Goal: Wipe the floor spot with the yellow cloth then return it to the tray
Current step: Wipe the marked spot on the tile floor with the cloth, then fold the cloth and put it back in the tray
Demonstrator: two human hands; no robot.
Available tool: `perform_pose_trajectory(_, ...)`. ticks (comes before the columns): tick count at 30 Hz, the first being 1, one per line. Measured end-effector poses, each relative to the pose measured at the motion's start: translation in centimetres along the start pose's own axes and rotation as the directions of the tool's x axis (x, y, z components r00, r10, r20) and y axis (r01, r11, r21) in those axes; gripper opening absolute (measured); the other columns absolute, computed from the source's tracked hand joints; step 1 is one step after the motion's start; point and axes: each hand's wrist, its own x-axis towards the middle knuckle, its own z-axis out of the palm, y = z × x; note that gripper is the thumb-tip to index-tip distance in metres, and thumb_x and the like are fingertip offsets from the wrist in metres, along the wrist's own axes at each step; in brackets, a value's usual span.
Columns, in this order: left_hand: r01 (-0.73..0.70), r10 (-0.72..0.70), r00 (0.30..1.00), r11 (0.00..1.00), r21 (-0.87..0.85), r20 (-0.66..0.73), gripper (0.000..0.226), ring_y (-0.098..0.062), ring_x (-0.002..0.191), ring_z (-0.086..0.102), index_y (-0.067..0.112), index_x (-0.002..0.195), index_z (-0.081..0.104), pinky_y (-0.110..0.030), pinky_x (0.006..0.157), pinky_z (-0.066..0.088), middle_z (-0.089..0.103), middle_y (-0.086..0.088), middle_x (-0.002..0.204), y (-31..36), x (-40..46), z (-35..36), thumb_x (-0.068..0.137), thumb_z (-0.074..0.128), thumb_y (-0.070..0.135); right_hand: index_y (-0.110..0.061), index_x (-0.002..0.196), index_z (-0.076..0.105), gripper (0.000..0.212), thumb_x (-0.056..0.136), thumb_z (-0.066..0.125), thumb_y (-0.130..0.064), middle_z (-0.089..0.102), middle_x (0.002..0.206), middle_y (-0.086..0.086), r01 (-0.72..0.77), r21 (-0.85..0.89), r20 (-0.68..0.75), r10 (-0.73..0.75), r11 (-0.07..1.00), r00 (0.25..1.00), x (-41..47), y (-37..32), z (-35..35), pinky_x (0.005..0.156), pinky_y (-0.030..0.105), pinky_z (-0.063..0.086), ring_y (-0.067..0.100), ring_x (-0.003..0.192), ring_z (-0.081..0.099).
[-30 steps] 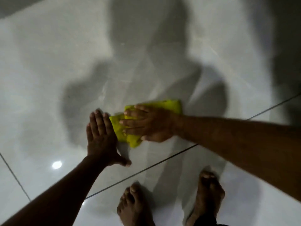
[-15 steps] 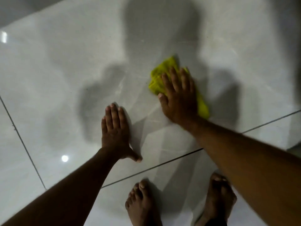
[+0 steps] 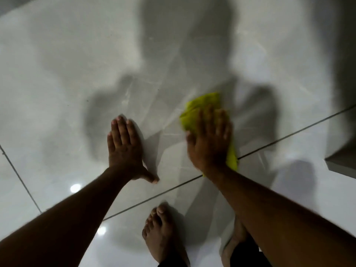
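Note:
The yellow cloth (image 3: 200, 106) lies crumpled on the glossy grey floor tiles (image 3: 77, 83), right of centre. My right hand (image 3: 210, 139) presses flat on top of it, fingers pointing away from me, and covers most of it; yellow shows beyond the fingertips and past the wrist. My left hand (image 3: 125, 149) rests palm down on the bare tile to the left of the cloth, fingers together, thumb out, holding nothing. I cannot make out a distinct spot on the floor. No tray is in view.
My two bare feet (image 3: 161, 236) stand on the tile at the bottom, the right one mostly hidden by my forearm. Dark grout lines (image 3: 289, 134) cross the floor. A dark raised edge (image 3: 344, 166) juts in at the right. My shadow covers the middle.
My right hand swept the cloth from beside my left hand out to the right and away, then drew it back toward me. The left hand stayed planted on the tile.

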Motion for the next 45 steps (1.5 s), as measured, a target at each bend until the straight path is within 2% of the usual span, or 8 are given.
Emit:
perform_pose_trajectory(3,0.014,-0.014,1.0,1.0,0.013,-0.007,0.193,-0.038,0.138,-0.04,0.006,0.137,-0.043,-0.051,0.115,-0.016,-0.045,-0.021,0.147,0.1,0.0,-0.1,0.002,0.065,0.089,-0.024,0.156,0.019,0.066,0.098,0.039,-0.048,0.017,0.166,0.007,0.745,0.055,0.185,-0.74,0.665,0.647,-2.2,3.3,-0.1,0.12,0.059,0.018,0.037,0.153,0.008)
perform_pose_trajectory(7,0.048,-0.048,0.999,0.998,0.046,0.01,0.192,-0.037,0.137,-0.041,0.005,0.134,-0.045,-0.052,0.116,-0.014,-0.039,-0.025,0.152,0.6,-0.3,-0.5,0.003,0.068,0.088,-0.027,0.154,0.02,0.072,0.092,0.049,-0.049,0.017,0.166,0.003,0.96,0.112,0.36,-0.911,0.255,0.2,0.5,7.7,-2.1,0.122,0.057,0.017,0.032,0.153,0.01)
perform_pose_trajectory(10,0.108,-0.108,0.994,0.992,0.06,0.007,0.193,-0.036,0.141,-0.037,0.004,0.135,-0.045,-0.055,0.114,-0.014,-0.036,-0.023,0.154,1.6,-0.8,-1.1,0.006,0.077,0.079,-0.027,0.152,0.027,0.07,0.09,0.045,-0.054,0.022,0.165,0.005,0.895,0.102,0.399,-0.843,0.433,0.362,-1.6,6.7,-3.8,0.122,0.06,0.015,0.034,0.152,0.014)
perform_pose_trajectory(14,0.224,-0.221,0.973,0.973,0.055,-0.064,0.187,-0.039,0.147,-0.024,0.0,0.142,-0.033,-0.053,0.115,-0.011,-0.025,-0.025,0.158,3.3,-2.4,-0.8,0.015,0.088,0.067,-0.008,0.148,0.039,0.064,0.092,0.057,-0.035,0.038,0.154,0.023,0.152,0.07,0.192,-0.163,0.986,0.968,-5.7,6.2,-5.8,0.113,0.059,0.032,0.043,0.142,0.034)
perform_pose_trajectory(17,0.243,-0.236,0.963,0.969,0.041,-0.131,0.177,-0.041,0.148,-0.016,-0.003,0.145,-0.022,-0.052,0.117,-0.006,-0.015,-0.029,0.159,3.7,-4.1,-0.2,0.026,0.089,0.065,0.002,0.149,0.03,0.083,0.085,0.071,-0.032,0.042,0.144,0.03,-0.427,0.105,0.271,0.388,0.898,0.881,-6.8,6.3,-7.2,0.104,0.054,0.038,0.048,0.128,0.042)
perform_pose_trajectory(22,0.113,-0.111,0.984,0.994,0.006,-0.139,0.15,-0.044,0.148,-0.01,-0.007,0.148,-0.011,-0.051,0.119,-0.003,-0.008,-0.033,0.159,4.4,-7.6,0.0,0.053,0.087,0.056,0.0,0.128,0.055,0.054,0.078,0.072,-0.011,0.061,0.127,0.025,-0.653,0.338,0.411,0.518,0.678,0.751,-4.4,4.6,-9.9,0.099,0.042,0.044,0.039,0.119,0.056)
perform_pose_trajectory(39,-0.166,0.047,0.963,0.88,-0.446,-0.266,0.145,-0.032,0.15,-0.013,0.004,0.151,-0.017,-0.046,0.123,0.009,-0.016,-0.02,0.162,10.3,-40.4,-39.5,0.061,0.088,0.045,-0.015,0.126,0.05,0.051,0.082,0.077,-0.01,0.076,0.102,0.006,-0.183,0.618,0.128,0.132,0.765,0.983,-6.6,-14.5,-65.3,0.074,0.027,0.052,0.026,0.096,0.071)
perform_pose_trajectory(45,-0.386,0.209,0.922,0.476,-0.79,-0.325,0.111,-0.016,0.125,0.056,0.02,0.149,0.026,-0.042,0.095,0.055,0.048,-0.012,0.141,9.3,-53.3,-52.1,0.06,0.092,0.009,-0.025,0.127,0.046,0.067,0.075,0.083,-0.006,0.069,0.112,0.001,0.068,0.722,0.008,-0.107,0.689,0.994,-9.5,-17.4,-85.2,0.08,0.016,0.053,0.012,0.097,0.066)
